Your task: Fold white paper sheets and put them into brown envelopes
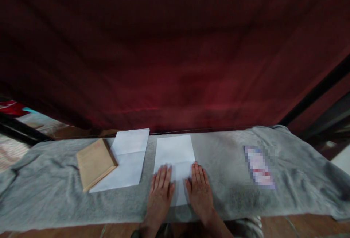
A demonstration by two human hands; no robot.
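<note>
Left hand [160, 191] and right hand [200, 189] lie open and flat, gripping nothing; both pin the white sheet [175, 152], seemingly keeping it smooth.

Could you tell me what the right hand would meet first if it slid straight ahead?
Only more of the white sheet under the right hand; beyond it, probably the red curtain.

Dim overall; the dark red curtain [175, 48] filling the upper frame swallows light. White paper [175, 150] at lower centre is brightest. Edges bow from lens distortion, focus is soft, and a pixelated patch sits lower right.
</note>
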